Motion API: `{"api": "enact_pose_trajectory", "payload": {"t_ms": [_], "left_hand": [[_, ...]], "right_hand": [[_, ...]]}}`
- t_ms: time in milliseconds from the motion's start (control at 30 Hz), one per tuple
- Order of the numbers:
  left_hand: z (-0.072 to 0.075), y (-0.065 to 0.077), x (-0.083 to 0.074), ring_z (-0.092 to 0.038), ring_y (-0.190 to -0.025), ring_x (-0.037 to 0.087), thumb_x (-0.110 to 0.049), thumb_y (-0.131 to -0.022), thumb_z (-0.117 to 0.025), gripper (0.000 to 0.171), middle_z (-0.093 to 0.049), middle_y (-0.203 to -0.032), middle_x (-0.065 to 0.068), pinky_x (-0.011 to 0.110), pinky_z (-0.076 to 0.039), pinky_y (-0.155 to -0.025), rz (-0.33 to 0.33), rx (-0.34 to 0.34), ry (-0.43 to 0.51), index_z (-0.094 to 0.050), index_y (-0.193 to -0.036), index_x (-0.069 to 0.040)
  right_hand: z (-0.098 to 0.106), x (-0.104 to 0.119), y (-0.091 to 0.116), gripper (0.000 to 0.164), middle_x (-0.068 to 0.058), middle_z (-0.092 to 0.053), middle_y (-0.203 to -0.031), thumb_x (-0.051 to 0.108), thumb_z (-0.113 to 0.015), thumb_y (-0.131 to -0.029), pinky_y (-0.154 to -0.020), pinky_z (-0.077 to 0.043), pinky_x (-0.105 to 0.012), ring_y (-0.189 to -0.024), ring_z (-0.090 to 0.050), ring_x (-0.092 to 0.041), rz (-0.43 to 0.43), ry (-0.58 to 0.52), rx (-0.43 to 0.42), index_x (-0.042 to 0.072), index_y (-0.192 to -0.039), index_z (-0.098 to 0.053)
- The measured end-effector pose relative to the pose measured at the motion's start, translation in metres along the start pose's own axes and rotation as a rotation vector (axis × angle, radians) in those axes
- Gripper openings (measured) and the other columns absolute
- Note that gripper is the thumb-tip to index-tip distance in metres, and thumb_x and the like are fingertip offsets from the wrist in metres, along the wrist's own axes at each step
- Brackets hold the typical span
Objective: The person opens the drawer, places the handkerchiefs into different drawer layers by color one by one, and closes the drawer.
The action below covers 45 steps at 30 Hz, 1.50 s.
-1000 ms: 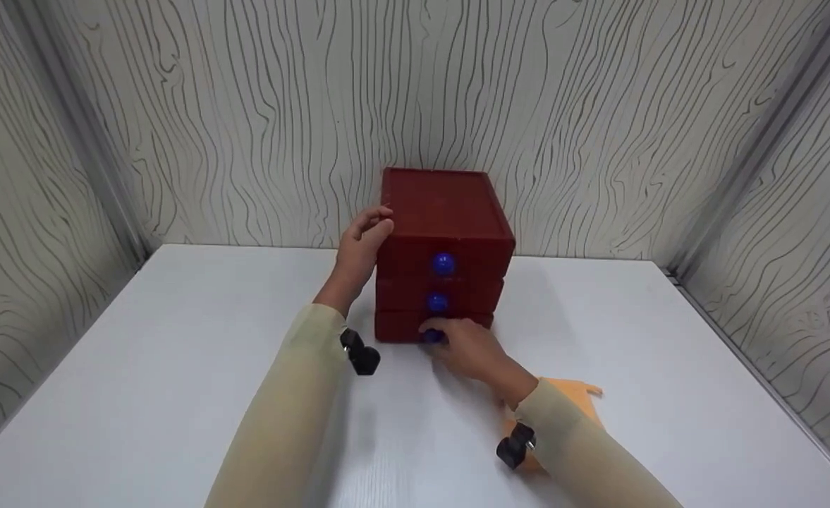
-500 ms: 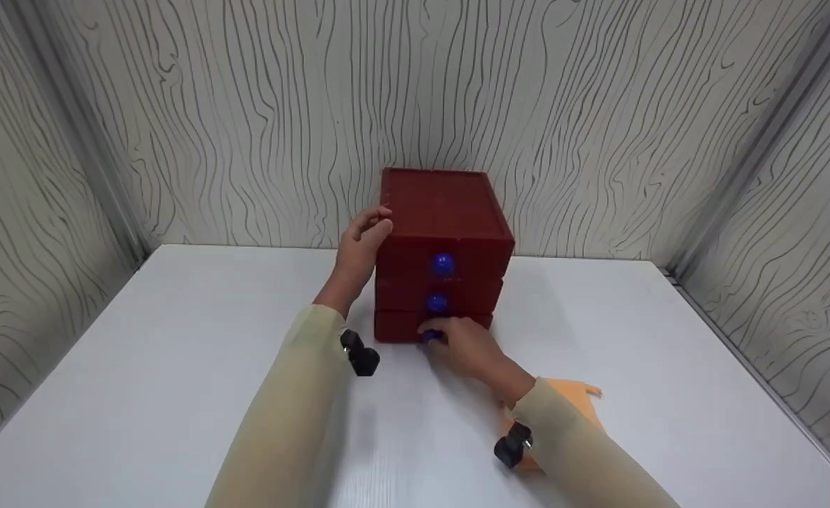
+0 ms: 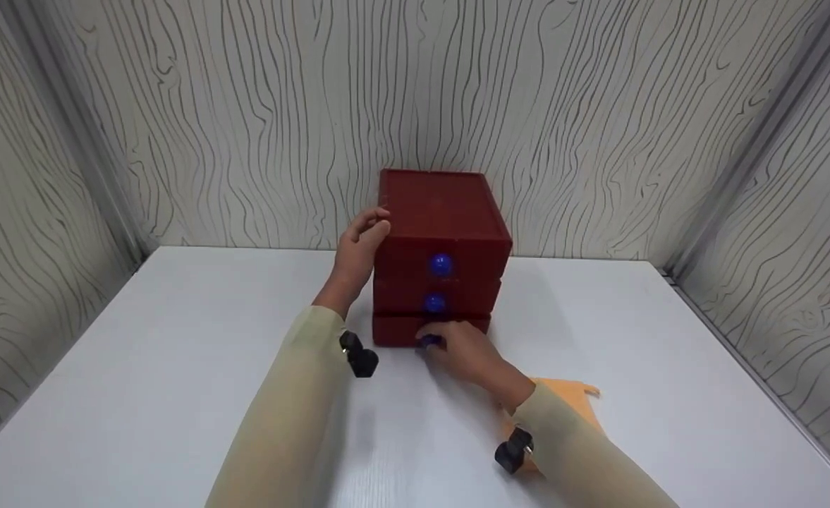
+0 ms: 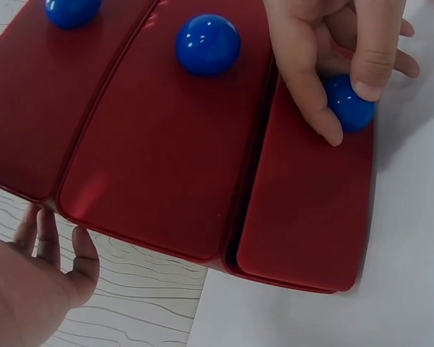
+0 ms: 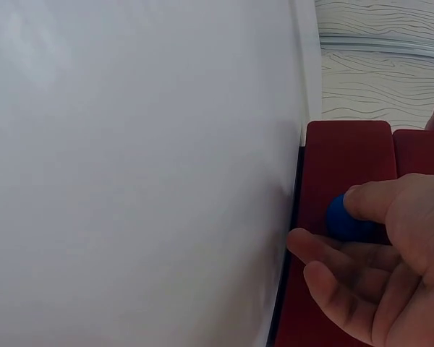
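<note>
A dark red cabinet [image 3: 443,204] with three stacked drawers stands at the back of the white table, a round blue knob on each drawer front. My right hand [image 3: 467,353] pinches the bottom drawer's knob [image 4: 353,108] between thumb and finger, its other fingers spread below. That bottom drawer [image 3: 395,330] sits slightly forward, a narrow dark gap showing along its upper edge. Against the cabinet's left side rests my left hand [image 3: 358,254], fingers loosely bent and touching the wall near the top front corner. The middle knob [image 4: 208,45] and top knob [image 4: 72,11] are untouched.
An orange cloth-like piece [image 3: 570,395] lies on the table [image 3: 175,395], partly hidden under the right forearm. Wood-grain panels [image 3: 281,127] enclose the back and both sides, with the cabinet close to the rear one.
The bottom drawer has come slightly forward with my right hand on its knob, and the gap above it has widened. My left hand stays at the cabinet's side.
</note>
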<state>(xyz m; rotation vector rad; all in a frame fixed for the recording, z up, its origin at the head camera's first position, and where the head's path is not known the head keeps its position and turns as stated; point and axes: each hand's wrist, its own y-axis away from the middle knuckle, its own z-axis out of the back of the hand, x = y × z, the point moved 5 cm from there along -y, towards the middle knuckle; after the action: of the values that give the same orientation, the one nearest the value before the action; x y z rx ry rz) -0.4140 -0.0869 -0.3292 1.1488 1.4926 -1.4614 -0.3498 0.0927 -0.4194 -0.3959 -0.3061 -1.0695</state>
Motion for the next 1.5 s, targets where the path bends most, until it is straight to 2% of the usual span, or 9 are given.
{"api": "enact_pose_trajectory", "payload": {"t_ms": [200,500,667,1233,1500], "left_hand": [[0.000,0.001,-0.001,-0.045,-0.122,0.020,-0.027,-0.100,-0.049,0.028,-0.047,-0.134,0.006,0.037,-0.038,-0.100,-0.004,-0.002,0.009,-0.056,-0.122,-0.012],[0.000,0.002,-0.002,-0.043,-0.127,0.020,-0.029,-0.100,-0.049,0.031,-0.045,-0.140,0.003,0.042,-0.035,-0.107,0.004,-0.009,-0.025,-0.055,-0.126,-0.013],[0.001,0.002,-0.003,-0.045,-0.124,0.022,-0.026,-0.099,-0.050,0.031,-0.047,-0.135,0.007,0.042,-0.036,-0.105,-0.012,-0.019,-0.017,-0.055,-0.125,-0.010],[0.000,0.004,-0.003,-0.042,-0.127,0.023,-0.029,-0.099,-0.049,0.034,-0.045,-0.138,0.008,0.044,-0.036,-0.105,-0.013,-0.009,-0.035,-0.054,-0.128,-0.011],[0.000,0.004,-0.002,-0.044,-0.127,0.021,-0.031,-0.100,-0.049,0.032,-0.045,-0.137,0.006,0.043,-0.036,-0.105,0.000,-0.005,-0.026,-0.055,-0.128,-0.015]], "right_hand": [[-0.001,0.002,0.002,0.022,0.002,-0.070,-0.112,0.019,-0.065,-0.092,-0.094,-0.051,-0.038,-0.102,-0.063,-0.014,0.000,-0.009,0.003,0.019,-0.114,-0.070],[-0.001,0.005,0.008,0.021,0.001,-0.072,-0.108,0.016,-0.066,-0.090,-0.090,-0.052,-0.036,-0.101,-0.065,-0.015,0.055,0.010,-0.006,0.016,-0.110,-0.072],[-0.001,0.008,0.010,0.020,0.001,-0.072,-0.107,0.015,-0.066,-0.090,-0.088,-0.053,-0.036,-0.100,-0.065,-0.014,0.072,0.020,-0.004,0.015,-0.109,-0.073],[0.000,0.012,0.022,0.021,0.001,-0.072,-0.107,0.012,-0.067,-0.089,-0.088,-0.054,-0.035,-0.094,-0.063,-0.012,0.093,0.017,0.026,0.014,-0.109,-0.073],[0.000,0.014,0.029,0.022,0.002,-0.071,-0.110,0.014,-0.066,-0.089,-0.088,-0.053,-0.035,-0.094,-0.061,-0.012,0.059,0.009,0.056,0.018,-0.110,-0.073]]}}
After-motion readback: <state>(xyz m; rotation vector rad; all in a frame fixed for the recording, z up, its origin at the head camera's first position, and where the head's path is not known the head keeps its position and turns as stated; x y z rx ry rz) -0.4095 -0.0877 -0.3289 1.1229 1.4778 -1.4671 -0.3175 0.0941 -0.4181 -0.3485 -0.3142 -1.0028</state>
